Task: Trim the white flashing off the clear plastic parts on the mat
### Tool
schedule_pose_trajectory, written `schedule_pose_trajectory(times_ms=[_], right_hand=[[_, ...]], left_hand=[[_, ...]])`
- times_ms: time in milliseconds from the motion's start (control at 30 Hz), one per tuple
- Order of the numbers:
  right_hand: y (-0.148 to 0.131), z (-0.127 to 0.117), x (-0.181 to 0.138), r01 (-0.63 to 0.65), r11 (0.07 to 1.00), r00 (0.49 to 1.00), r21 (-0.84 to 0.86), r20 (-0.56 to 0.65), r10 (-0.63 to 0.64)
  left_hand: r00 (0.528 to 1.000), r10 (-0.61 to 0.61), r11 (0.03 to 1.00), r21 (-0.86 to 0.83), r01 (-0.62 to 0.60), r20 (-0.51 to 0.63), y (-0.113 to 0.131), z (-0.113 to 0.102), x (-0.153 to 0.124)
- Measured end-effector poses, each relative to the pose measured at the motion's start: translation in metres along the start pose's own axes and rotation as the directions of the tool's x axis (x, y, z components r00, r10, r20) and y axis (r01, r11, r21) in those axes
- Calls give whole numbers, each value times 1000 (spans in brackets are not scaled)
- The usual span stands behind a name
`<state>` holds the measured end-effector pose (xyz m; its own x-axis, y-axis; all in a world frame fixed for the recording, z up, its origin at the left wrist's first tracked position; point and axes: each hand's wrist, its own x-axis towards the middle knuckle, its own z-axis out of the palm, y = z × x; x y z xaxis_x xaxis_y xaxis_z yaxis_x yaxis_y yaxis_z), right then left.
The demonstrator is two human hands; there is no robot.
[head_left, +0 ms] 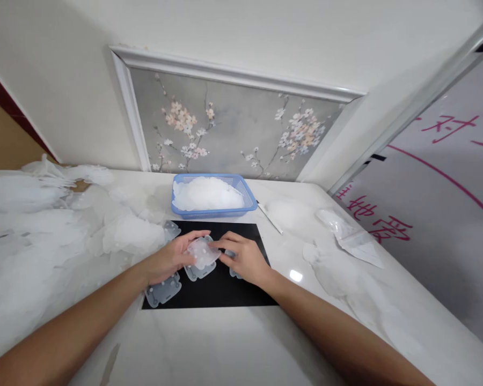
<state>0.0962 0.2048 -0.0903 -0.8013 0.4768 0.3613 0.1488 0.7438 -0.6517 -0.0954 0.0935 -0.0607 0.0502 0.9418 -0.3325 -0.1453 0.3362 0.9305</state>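
Observation:
A thin, translucent plastic sheet piece (203, 253) with small round dots is held above a black mat (225, 296). My left hand (172, 259) grips it from the left, thumb in front and fingers along the top. At its right edge, the fingertips of my right hand (244, 260) pinch it. Just below lies a similar clear piece (200, 272) with notched edges and slots. Another clear piece (163, 290) rests at the mat's lower left corner. One more piece (234, 273) is partly covered by my right hand.
Behind the mat stands a blue plastic basket (213, 214) filled with white translucent pieces. A thin white-handled tool (270, 217) lies beside it. Large heaps of translucent sheets (32, 252) spread over the left side. Plastic bags (356, 241) lie on the right of the marble-look table (185, 348).

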Motion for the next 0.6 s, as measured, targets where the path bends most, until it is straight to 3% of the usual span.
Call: schedule_pose_trajectory(times_ms=[67, 133, 267, 333, 400, 600], right_hand=[[2, -1, 1, -41, 993, 995, 114, -81, 50], [5, -5, 2, -158, 946, 972, 284, -123, 199], [9, -17, 5, -443, 685, 863, 578, 67, 501], [10, -21, 6, -485, 584, 842, 651, 166, 514], [9, -22, 8, -500, 540, 839, 677, 223, 497], [3, -23, 9, -508, 564, 845, 651, 251, 472]], left_hand=[[999, 37, 999, 16, -37, 4, -3, 0, 1], [991, 98, 995, 39, -95, -91, -6, 1, 3], [946, 134, 991, 56, -123, -296, -6, 2, 8], [944, 101, 995, 54, -89, -313, -6, 3, 10], [945, 97, 994, 78, -76, -314, -5, 4, 10], [965, 118, 963, 263, -53, -235, -4, 7, 9]])
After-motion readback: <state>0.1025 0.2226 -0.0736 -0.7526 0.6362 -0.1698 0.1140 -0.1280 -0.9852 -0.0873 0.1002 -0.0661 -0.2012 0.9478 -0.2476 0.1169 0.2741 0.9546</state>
